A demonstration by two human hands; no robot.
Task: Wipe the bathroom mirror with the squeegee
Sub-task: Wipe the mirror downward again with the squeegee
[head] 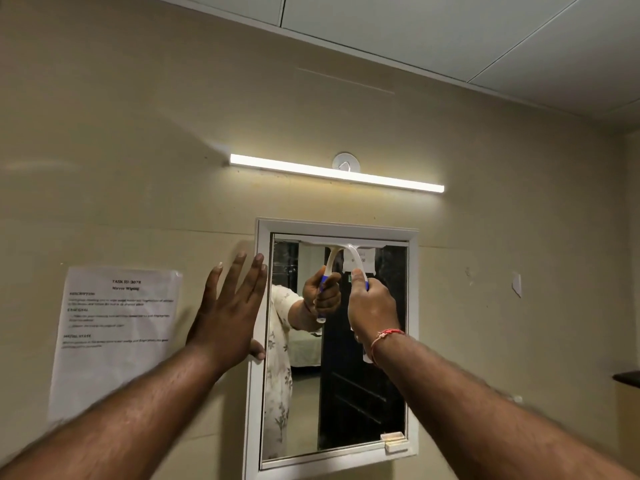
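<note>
The right hand holds a white-and-blue plastic squeegee above itself, against the white-framed rectangular mirror. The left hand lies flat beside it, over the frame's left edge. A printed paper sheet hangs left of that hand.

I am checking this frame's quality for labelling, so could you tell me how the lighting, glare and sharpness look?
Head view: the lit tube light blows out to white and throws a glow on the wall; the corners fall dim. Wide-angle bending tilts the mirror. The left hand and the taped sheet's small text look soft; the right hand gripping the squeegee is sharper.

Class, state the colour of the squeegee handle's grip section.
Blue on the squeegee, a white neck above it; the head view shows it, in the right hand.
</note>
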